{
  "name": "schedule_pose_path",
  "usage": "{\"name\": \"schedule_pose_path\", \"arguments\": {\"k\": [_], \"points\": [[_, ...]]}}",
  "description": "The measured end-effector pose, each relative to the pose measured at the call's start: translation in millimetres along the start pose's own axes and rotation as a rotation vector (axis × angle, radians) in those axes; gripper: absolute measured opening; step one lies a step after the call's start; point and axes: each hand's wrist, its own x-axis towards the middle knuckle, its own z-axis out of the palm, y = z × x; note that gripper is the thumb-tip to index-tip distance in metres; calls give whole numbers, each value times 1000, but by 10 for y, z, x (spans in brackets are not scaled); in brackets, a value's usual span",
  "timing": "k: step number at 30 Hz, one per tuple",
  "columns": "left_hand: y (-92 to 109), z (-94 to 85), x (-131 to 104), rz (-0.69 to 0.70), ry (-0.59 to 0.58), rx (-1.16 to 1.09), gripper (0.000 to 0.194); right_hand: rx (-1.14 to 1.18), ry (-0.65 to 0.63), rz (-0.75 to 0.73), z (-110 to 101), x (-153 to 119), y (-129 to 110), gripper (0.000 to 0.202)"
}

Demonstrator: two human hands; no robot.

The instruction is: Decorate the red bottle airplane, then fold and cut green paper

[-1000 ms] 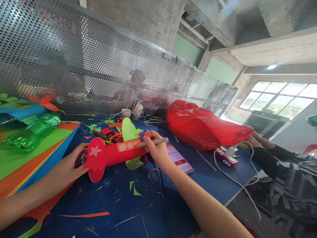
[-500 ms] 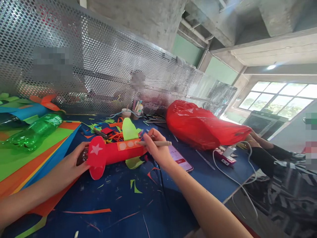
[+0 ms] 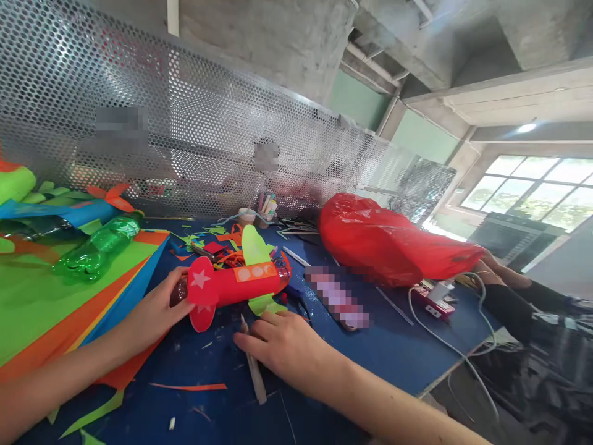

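Note:
A bottle wrapped in red paper (image 3: 231, 287) lies on its side, with green wing shapes and an orange strip bearing pale circles. My left hand (image 3: 162, 309) grips its dark end, beside a red piece with pale stars (image 3: 201, 290). My right hand (image 3: 287, 343) is low over the table just in front of the bottle, fingers bent and apart. Under its thumb and fingers a light-coloured pen (image 3: 254, 374) lies slanted on the blue tabletop. Whether the fingertips still touch the pen is hard to tell.
Paper scraps (image 3: 217, 238) lie behind the bottle. To the left are a green bottle (image 3: 104, 247) and coloured sheets (image 3: 134, 272). A phone (image 3: 338, 300), a red plastic bag (image 3: 370, 238) and a charger with a white cable (image 3: 440, 290) are on the right. Another person's legs (image 3: 514, 290) show beyond.
My right hand has moved from the orange strip down toward me, bringing the pen to the tabletop and loosening its grip. My left hand still holds the bottle. The view has shifted slightly.

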Motion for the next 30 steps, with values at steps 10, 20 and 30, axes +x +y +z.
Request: {"name": "schedule_pose_path", "arguments": {"k": [10,20,30], "points": [[-7,5,-12,27,-18,4,58,82,106,882,29,-766,816,39],[-13,18,-10,39,12,40,53,44,-115,1110,111,-1004,1175,37],[13,5,-18,36,-4,35,55,47,-151,1103,162,-973,1239,38]]}}
